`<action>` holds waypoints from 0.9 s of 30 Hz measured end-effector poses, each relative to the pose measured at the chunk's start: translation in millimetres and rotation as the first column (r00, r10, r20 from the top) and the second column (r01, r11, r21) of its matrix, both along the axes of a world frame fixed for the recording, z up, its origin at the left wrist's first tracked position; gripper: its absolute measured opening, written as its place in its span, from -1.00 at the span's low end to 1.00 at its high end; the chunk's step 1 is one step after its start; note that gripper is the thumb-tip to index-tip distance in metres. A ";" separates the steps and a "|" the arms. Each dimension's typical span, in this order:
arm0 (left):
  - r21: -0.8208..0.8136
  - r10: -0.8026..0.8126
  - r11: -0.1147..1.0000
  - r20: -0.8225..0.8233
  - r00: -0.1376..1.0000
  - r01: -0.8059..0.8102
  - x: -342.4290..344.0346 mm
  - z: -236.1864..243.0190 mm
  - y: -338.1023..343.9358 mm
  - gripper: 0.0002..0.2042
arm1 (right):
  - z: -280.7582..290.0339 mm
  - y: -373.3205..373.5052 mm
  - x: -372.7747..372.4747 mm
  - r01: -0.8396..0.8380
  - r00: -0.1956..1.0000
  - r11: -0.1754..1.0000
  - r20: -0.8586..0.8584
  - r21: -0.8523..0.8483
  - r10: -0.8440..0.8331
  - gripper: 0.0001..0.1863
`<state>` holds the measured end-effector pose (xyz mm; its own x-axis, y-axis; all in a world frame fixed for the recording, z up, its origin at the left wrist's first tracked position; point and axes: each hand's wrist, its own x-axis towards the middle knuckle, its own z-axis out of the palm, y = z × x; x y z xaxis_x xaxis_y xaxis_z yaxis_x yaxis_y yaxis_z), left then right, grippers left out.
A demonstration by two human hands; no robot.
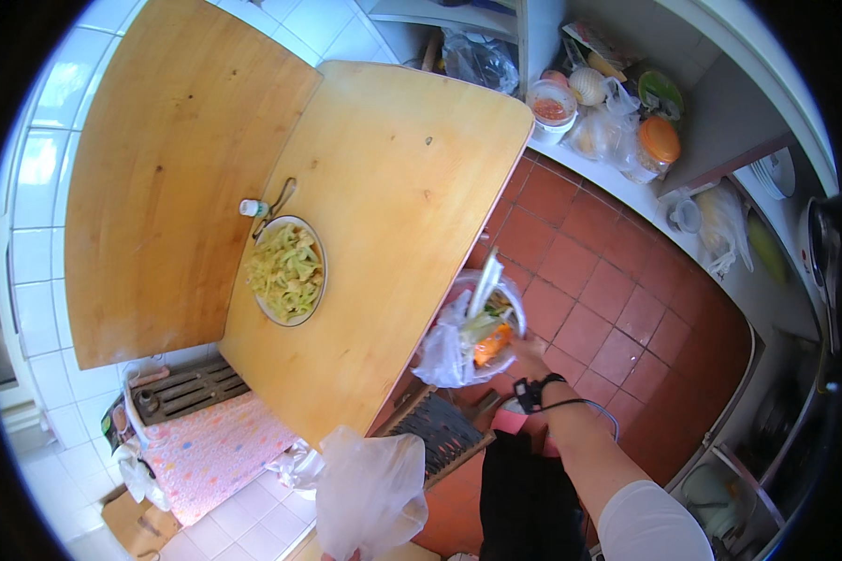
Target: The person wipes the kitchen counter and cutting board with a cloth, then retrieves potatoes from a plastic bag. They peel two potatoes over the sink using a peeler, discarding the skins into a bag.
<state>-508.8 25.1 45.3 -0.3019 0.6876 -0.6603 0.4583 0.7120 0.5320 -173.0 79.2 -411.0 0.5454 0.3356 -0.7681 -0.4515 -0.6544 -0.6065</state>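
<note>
My right hand (527,353), with a black strap at the wrist, grips the rim of a small bin lined with a white bag (447,346), beside the table's right edge. Pale peels, an orange piece and other scraps show inside. At the lower edge my left hand (351,552), mostly hidden, holds up a translucent white plastic bag (370,481). A round plate of pale green chopped vegetables (285,271) lies on the wooden table (384,168). Near it are a small white bottle (251,208) and a metal utensil (283,194).
Shelves at right hold jars, bags and an orange-lidded container (658,142). Red floor tiles (608,271) lie between table and shelves. At lower left are a pink spotted cloth (206,458) and an iron grate (187,388). A dark slatted seat (428,430) stands below the bin.
</note>
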 end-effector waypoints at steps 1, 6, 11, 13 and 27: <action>0.004 -0.040 0.999 0.044 0.998 0.040 6.9 2.2 4.1 -0.63 | 7.8 -16.3 8.0 -0.028 1.000 0.999 -0.008 0.028 0.029 -0.50; -0.047 -0.191 0.979 0.146 0.971 0.199 27.9 21.4 13.8 -0.60 | 55.3 -127.7 66.1 -0.090 0.991 0.968 0.071 -0.234 0.109 -0.48; 0.024 -0.508 0.861 0.055 0.859 0.508 42.6 39.8 30.4 -0.48 | 145.1 -261.9 118.0 0.159 0.986 0.950 0.083 -0.270 -0.142 -0.51; 0.270 -0.635 0.753 0.060 0.770 0.600 61.9 38.8 41.2 -0.41 | 181.3 -309.1 129.2 0.332 0.943 0.914 0.047 -0.234 -0.330 -0.51; 0.022 0.117 0.925 0.934 0.339 -0.380 261.2 -2.1 173.8 -0.50 | 422.6 -450.0 178.3 0.644 0.715 0.765 -0.337 -0.022 -0.612 -0.47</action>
